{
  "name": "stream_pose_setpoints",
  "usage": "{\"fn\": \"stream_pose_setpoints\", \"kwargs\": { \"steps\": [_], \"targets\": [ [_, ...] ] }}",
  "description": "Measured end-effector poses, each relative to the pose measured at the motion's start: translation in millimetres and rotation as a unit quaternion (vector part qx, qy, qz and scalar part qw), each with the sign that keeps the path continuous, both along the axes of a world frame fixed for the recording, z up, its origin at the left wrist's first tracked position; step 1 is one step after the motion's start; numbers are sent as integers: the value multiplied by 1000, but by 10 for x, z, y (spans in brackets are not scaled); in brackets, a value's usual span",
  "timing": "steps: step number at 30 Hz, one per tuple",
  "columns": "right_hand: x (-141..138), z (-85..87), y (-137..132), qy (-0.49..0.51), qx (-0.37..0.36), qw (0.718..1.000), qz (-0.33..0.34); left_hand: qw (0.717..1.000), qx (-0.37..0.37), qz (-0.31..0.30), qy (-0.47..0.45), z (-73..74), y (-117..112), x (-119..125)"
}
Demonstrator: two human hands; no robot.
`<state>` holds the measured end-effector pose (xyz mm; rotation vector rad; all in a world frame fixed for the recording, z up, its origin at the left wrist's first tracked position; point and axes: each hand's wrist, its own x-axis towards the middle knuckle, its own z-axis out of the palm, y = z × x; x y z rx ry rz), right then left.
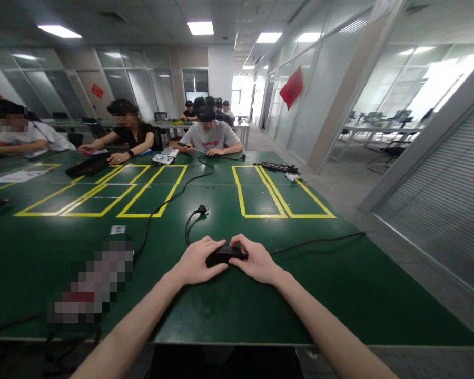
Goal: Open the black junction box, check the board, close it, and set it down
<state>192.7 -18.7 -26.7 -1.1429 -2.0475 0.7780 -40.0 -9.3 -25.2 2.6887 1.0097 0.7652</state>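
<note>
Adapter [226,255] lies between both hands, just above the surface [300,289] or on it; I can't tell which from my feed. I see the left hand [201,261] half curled round one end, gripping it between fingers and thumb, and the right hand [257,259] holding the other end in a narrow pinch. Just beyond the left hand I have a plug [200,210] on a short lead [187,229]; a cord [319,240] runs off to the right hand's outer side. Left of the left hand lies a pixelated thing [92,281]. Tape [264,216] outlines lie beyond both hands, and farther off sits a co-worker [211,138].
</note>
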Motion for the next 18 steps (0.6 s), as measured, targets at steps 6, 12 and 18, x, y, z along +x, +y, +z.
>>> {"fn": "stream_pose_setpoints", "kwargs": {
  "steps": [6, 12, 18],
  "targets": [
    [-15, 111, -31, -106, 34, 994, 15, 999, -39, 12, -14, 33, -14, 6],
    [-14, 48, -6, -145, 37, 989, 17, 997, -77, 3, -22, 52, -35, 10],
    [-108, 94, -44, -233, 40, 972, -2, 995, -95, 8, -28, 66, -60, 17]
  ]
}}
